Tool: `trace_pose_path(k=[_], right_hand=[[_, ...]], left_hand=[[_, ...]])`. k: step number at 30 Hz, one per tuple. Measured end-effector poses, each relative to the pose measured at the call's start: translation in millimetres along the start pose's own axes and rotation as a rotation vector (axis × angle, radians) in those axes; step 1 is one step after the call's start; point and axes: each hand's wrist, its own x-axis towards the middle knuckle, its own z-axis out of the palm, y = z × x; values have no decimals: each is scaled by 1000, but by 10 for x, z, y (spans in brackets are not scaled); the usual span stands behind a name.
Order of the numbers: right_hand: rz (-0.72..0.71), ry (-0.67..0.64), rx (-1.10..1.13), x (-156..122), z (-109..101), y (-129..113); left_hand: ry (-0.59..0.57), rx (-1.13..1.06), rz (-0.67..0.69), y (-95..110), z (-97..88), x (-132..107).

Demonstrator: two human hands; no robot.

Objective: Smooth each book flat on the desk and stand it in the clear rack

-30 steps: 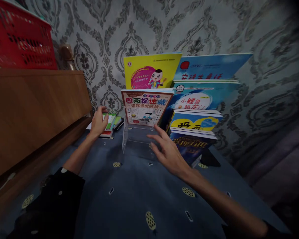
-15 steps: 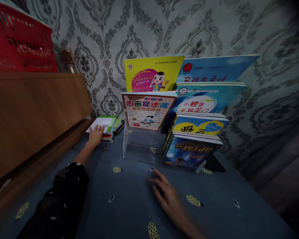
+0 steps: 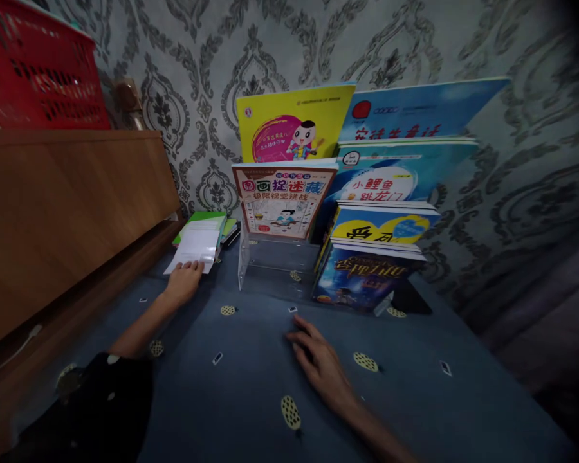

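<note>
At the left, a white booklet (image 3: 196, 246) lies slanted over a small pile of books with a green cover (image 3: 210, 217) showing behind it. My left hand (image 3: 184, 281) has its fingers curled over the booklet's near edge; the thumb is hidden. My right hand (image 3: 321, 366) is by the blue tablecloth (image 3: 255, 392), fingers apart and holding nothing. Ahead of it stands a clear acrylic rack (image 3: 275, 270). In its left half are a yellow book (image 3: 265, 125) and a brown-bordered picture book (image 3: 284, 206). Blue books (image 3: 405, 168) and a dark blue book (image 3: 361, 278) fill the right half.
A wooden cabinet (image 3: 72, 218) borders the left side, with a red plastic basket (image 3: 53, 80) on top. Patterned wallpaper (image 3: 212, 51) closes off the back. A black flat object (image 3: 412, 298) sits right of the rack. A white cable (image 3: 22, 344) runs along the lower left.
My left hand has drawn back toward me, and the white booklet has slid with it off the pile's near side. My right hand stays nearly where it was. The view has tilted slightly.
</note>
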Motion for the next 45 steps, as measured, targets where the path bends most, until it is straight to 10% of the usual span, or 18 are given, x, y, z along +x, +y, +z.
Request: trace_pose_path(k=[9, 16, 29, 40, 45], right_hand=[[-21, -4, 44, 11, 8, -25], [-15, 143, 95, 40, -34, 11], [-300, -43, -216, -37, -68, -332], [-358, -93, -358, -51, -64, -346], [-366, -89, -369, -59, -67, -351]], left_hand=[[-215, -68, 161, 806, -434, -943], [-195, -579, 498, 1463, -634, -1251], [40, -306, 162, 671, 205, -719], [33, -505, 558, 1453, 104, -898], [-14, -500, 559, 1259, 142, -836]])
